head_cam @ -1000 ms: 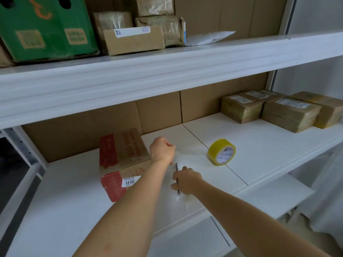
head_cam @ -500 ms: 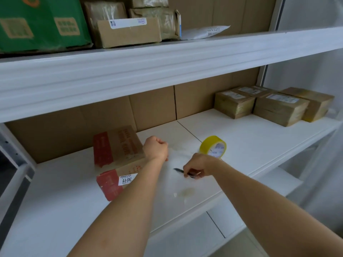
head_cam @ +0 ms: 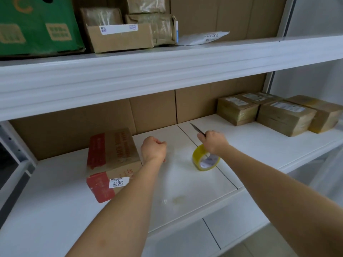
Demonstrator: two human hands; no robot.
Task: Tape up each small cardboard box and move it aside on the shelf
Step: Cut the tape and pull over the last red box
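Head view: right hand (head_cam: 213, 141) grips a knife (head_cam: 197, 129) above the tape roll (head_cam: 205, 160); left hand (head_cam: 154, 150) is fisted beside the red-printed box (head_cam: 113, 154). Four boxes (head_cam: 285, 115) far right look taped, I think; this one remains.

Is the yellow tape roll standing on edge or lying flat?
On edge, tilted: the tape roll rests on its rim on the shelf, its open core facing the camera.

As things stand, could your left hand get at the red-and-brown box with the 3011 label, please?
Probably yes. The left hand is a closed fist right beside the box, with only bare shelf between them. It looks empty, while the right hand holds the knife above the tape roll.
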